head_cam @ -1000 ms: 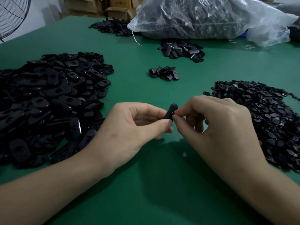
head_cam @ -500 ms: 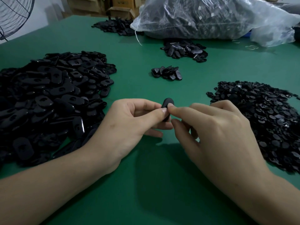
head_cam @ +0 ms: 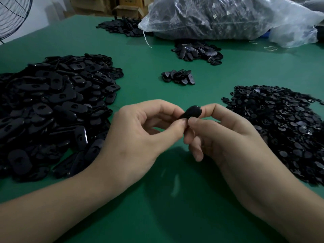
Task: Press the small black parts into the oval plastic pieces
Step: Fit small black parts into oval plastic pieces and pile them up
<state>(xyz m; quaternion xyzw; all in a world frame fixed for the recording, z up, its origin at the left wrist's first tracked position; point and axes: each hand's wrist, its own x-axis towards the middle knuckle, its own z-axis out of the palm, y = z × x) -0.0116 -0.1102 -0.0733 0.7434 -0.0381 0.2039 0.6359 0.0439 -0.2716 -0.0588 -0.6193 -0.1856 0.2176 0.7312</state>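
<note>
A single oval plastic piece (head_cam: 192, 112) is held above the middle of the green table (head_cam: 157, 216), pinched between both hands. It is seen as dark, smooth and glossy, with one rounded end tipped up. Its lower half is hidden by fingertips, so whether a small part sits in it cannot be told. It is gripped by the curled thumb and forefinger of the left hand (head_cam: 140, 134) and of the right hand (head_cam: 228, 137), whose other fingers are curled loosely below. A large heap of oval pieces (head_cam: 52, 106) is spread to the left and a heap of small black parts (head_cam: 284, 127) to the right. A bare green strip is left between them, bounded ahead by a small cluster of pieces (head_cam: 178, 77).
</note>
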